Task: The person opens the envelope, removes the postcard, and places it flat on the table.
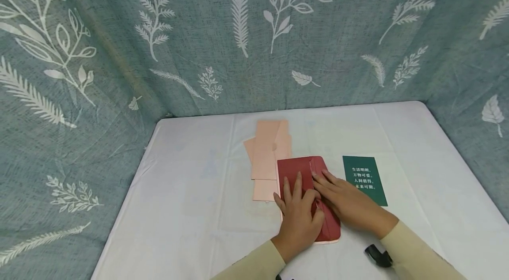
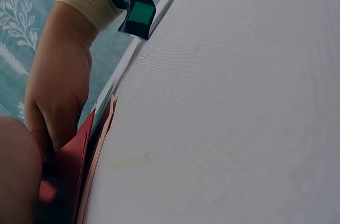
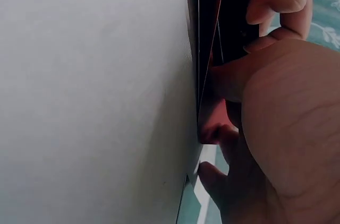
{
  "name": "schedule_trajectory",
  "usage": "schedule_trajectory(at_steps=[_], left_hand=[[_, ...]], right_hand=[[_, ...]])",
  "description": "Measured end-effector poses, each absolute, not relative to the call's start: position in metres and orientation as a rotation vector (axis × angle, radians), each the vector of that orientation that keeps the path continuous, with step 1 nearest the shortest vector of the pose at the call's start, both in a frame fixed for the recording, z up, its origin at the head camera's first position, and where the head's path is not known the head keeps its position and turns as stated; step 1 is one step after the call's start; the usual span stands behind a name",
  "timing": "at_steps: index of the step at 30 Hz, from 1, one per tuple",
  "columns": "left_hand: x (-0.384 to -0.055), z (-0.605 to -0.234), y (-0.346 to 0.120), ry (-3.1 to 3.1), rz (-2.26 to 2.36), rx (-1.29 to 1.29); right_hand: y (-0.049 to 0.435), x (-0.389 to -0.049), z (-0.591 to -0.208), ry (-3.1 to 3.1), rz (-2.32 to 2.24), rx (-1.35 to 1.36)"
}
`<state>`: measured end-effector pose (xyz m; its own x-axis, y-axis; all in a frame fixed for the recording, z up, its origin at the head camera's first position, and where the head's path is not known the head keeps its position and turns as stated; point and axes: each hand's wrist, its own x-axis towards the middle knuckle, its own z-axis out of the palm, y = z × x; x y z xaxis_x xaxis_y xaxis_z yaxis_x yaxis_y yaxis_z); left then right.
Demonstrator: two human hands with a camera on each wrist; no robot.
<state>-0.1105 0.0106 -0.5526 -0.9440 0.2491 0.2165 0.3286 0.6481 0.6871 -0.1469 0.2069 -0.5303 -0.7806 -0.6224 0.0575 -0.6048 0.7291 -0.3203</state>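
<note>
A flat dark-red cover or folder (image 1: pixel 294 167) with rounded corners and a pale edge lies on the white table. My left hand (image 1: pixel 298 218) rests on it, some fingers spread straight, index finger and thumb bent near the seam of its right-hand strip. Over that strip, my right hand (image 1: pixel 354 202) lays nearly straight fingers. The right wrist view shows the right thumb (image 3: pixel 228 80) at the red layered edge, with bent left fingers (image 3: pixel 276 1) close by. Beside the layers in the left wrist view is the right hand (image 2: pixel 61 91).
Several pink envelopes (image 1: pixel 264 147) overlap behind and left of the red cover, partly under its left edge. To the right lies a green card (image 1: pixel 363 174) with white writing. Leaf-patterned curtains (image 1: pixel 254 72) surround the table (image 1: pixel 183 191). A black wrist device (image 1: pixel 377 255) hangs by the right sleeve.
</note>
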Motion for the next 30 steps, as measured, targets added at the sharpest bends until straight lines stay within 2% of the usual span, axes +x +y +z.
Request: schedule_trajectory(at_steps=[30], left_hand=[[-0.1102,-0.5529,0.0102,-2.759,-1.189,-0.485]], right_hand=[[0.2070,-0.1502,-0.5323,2.835,-0.507,-1.029]])
